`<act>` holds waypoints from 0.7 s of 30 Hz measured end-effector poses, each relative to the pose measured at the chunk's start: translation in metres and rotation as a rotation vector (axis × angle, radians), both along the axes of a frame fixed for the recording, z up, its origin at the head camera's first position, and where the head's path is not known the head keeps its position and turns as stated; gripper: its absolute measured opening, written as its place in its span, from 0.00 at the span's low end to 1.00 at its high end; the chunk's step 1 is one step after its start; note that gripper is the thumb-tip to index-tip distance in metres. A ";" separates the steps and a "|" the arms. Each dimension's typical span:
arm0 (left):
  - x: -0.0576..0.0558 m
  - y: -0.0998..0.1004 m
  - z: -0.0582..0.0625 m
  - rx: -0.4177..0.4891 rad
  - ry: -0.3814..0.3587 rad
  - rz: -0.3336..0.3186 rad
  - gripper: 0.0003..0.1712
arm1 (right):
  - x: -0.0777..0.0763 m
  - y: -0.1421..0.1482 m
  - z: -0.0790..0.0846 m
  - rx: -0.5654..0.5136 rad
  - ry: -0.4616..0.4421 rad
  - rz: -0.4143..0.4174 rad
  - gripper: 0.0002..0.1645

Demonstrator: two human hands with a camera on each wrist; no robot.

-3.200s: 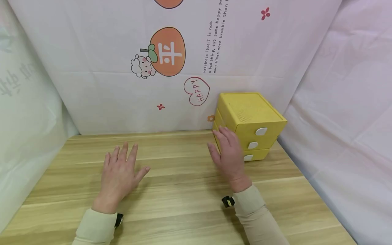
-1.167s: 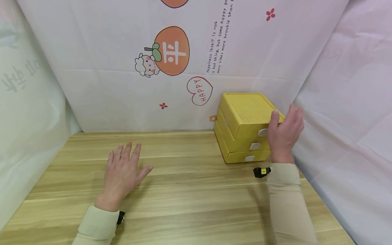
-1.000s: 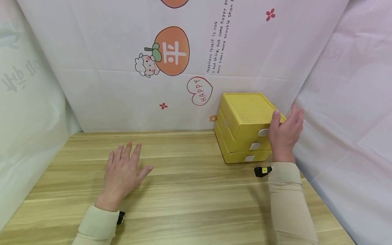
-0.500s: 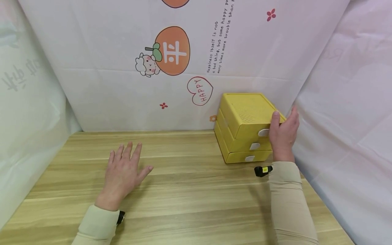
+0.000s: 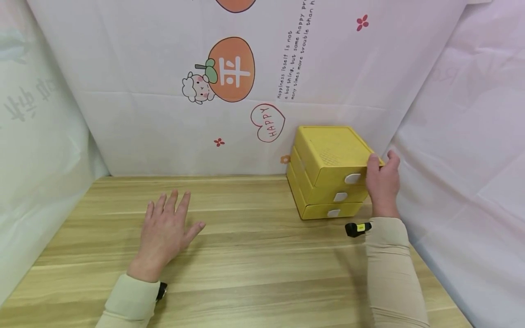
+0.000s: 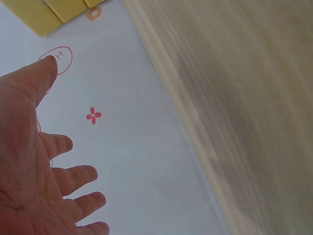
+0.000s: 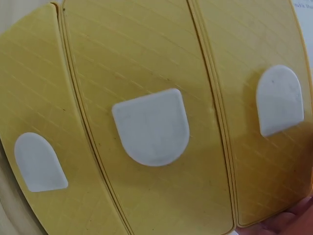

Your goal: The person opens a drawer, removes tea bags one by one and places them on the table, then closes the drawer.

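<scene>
A yellow three-tier drawer box (image 5: 334, 146) stands at the back right of the table, its drawers closed and each front bearing a white tab handle. My right hand (image 5: 383, 184) grips the box at its top right front corner, thumb at the front edge and fingers bent round the right side, mostly hidden. In the right wrist view the white handle (image 7: 152, 128) of the middle drawer shows large, and a bit of the hand's fingers (image 7: 281, 223) appears by the box's edge. My left hand (image 5: 164, 232) hovers palm down over the table at left, fingers spread, holding nothing.
The wooden table (image 5: 246, 269) has a printed white sheet (image 5: 143, 132) hanging along its back edge. White cloth walls (image 5: 463, 182) close off the left and right sides. The box stands close to the back sheet.
My right hand went from the box's left side to its right side, then its fingers drew in round the top right corner. The left hand and the box have stayed put.
</scene>
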State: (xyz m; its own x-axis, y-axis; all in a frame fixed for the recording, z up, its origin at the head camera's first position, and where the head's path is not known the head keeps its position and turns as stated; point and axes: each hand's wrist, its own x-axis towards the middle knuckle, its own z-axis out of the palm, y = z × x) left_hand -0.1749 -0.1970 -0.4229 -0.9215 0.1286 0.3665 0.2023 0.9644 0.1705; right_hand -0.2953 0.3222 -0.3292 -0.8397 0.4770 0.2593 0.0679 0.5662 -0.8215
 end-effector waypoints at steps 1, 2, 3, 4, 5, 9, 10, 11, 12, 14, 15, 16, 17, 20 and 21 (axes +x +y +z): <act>0.000 0.000 0.000 -0.001 -0.001 0.001 0.51 | 0.000 0.001 0.000 -0.004 -0.011 0.004 0.47; 0.000 0.000 0.000 -0.001 -0.003 0.001 0.51 | 0.000 0.003 0.000 -0.006 -0.024 0.006 0.47; 0.000 0.001 0.000 -0.001 -0.004 0.001 0.51 | 0.000 0.004 0.000 -0.012 -0.034 0.007 0.47; 0.000 0.001 0.000 -0.001 -0.005 0.002 0.51 | -0.001 0.005 0.001 -0.021 -0.043 0.009 0.47; 0.000 0.001 -0.001 0.000 -0.006 0.002 0.51 | -0.001 0.005 0.001 -0.025 -0.049 0.008 0.47; 0.000 0.002 -0.001 0.001 -0.007 0.002 0.51 | -0.003 0.007 0.001 -0.011 -0.057 0.010 0.44; 0.000 0.002 -0.001 0.001 -0.007 0.003 0.51 | -0.003 0.007 0.001 -0.007 -0.055 0.012 0.43; 0.000 0.002 -0.002 0.001 -0.008 0.003 0.51 | -0.003 0.007 0.001 -0.005 -0.053 0.016 0.43; -0.001 0.002 -0.002 0.001 -0.006 0.003 0.51 | -0.003 0.007 0.001 -0.006 -0.053 0.021 0.42; -0.001 0.002 -0.002 0.000 -0.002 0.003 0.51 | -0.003 0.006 0.002 -0.018 -0.057 0.029 0.41; -0.001 0.002 -0.002 -0.001 0.004 0.003 0.51 | -0.003 0.006 0.002 -0.027 -0.058 0.033 0.41; -0.001 0.002 -0.002 -0.001 0.009 0.002 0.50 | -0.003 0.006 0.002 -0.034 -0.060 0.035 0.41; -0.001 0.002 -0.003 -0.002 0.016 0.001 0.50 | -0.002 0.006 0.002 -0.041 -0.063 0.038 0.41; -0.001 0.003 -0.003 -0.003 0.036 -0.002 0.50 | -0.002 0.006 0.002 -0.046 -0.067 0.042 0.41; -0.002 0.003 -0.003 -0.003 0.040 -0.004 0.50 | -0.001 0.006 0.002 -0.044 -0.067 0.043 0.41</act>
